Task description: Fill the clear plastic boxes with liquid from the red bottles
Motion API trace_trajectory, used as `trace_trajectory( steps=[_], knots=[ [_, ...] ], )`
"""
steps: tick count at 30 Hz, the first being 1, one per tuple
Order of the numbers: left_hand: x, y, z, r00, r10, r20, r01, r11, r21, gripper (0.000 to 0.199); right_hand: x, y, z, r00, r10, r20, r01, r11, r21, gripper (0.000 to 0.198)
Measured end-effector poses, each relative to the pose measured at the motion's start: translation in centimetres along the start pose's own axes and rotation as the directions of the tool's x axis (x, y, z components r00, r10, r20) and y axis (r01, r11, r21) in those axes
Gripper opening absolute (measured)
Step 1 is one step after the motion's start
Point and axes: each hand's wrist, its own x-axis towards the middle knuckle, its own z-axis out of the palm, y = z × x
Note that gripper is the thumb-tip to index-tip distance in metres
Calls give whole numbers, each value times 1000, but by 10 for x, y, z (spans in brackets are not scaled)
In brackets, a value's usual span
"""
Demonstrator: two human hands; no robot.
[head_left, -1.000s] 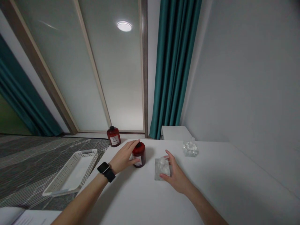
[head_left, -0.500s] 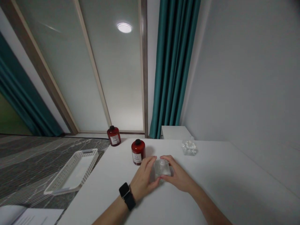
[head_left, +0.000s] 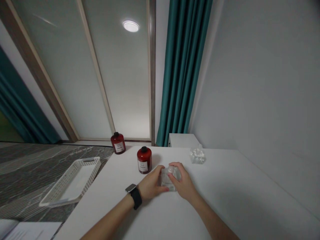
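Observation:
A clear, square glass bottle (head_left: 165, 180) with a small round cap (head_left: 171, 169) stands on the white table in front of me. My left hand (head_left: 149, 185), a dark watch on its wrist, is closed around the bottle's left side. On the other side, the thumb and forefinger of my right hand (head_left: 184, 186) pinch the cap. Just beyond my left hand stands a red bottle (head_left: 144, 161) with a black cap and white label. A similar red bottle (head_left: 118, 144) is at the far left corner.
Another clear glass container (head_left: 197, 156) sits near the table's back edge, to the right. A white perforated basket (head_left: 60, 181) lies left of the table (head_left: 225, 193), and an open book (head_left: 32, 230) is at lower left. Behind are a white cabinet (head_left: 183, 140) and a teal curtain (head_left: 183, 73).
My right hand has moved from the bottle's right side up to its cap, thumb now against it. My left hand stays on the bottle. The whole view has shifted slightly.

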Motion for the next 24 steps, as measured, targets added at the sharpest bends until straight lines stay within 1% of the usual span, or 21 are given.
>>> trace_trajectory(
  steps=[2, 6, 14, 17, 24],
  knots=[
    [0, 0, -2, 1000, 16, 4, -16, 1000, -11, 70, 1, -1, -3, 1000, -17, -13, 18, 1000, 24, 29],
    [-7, -3, 3, 996, 46, -72, -48, 998, -28, 72, 3, -1, -6, 997, -37, -75, 46, 991, 127, 26],
    [-14, -1, 3, 995, 59, -78, -62, 997, -37, 71, 5, -1, -7, 983, 48, -178, -8, 975, 222, 22],
    [-14, -1, 3, 994, 60, -88, -63, 997, -34, 71, 4, -4, -9, 979, 47, -196, -2, 975, 222, 21],
    [-14, 0, 3, 995, 54, -85, -56, 998, -17, 74, 3, -7, -10, 974, 17, -224, 21, 986, 164, 20]
  ],
)
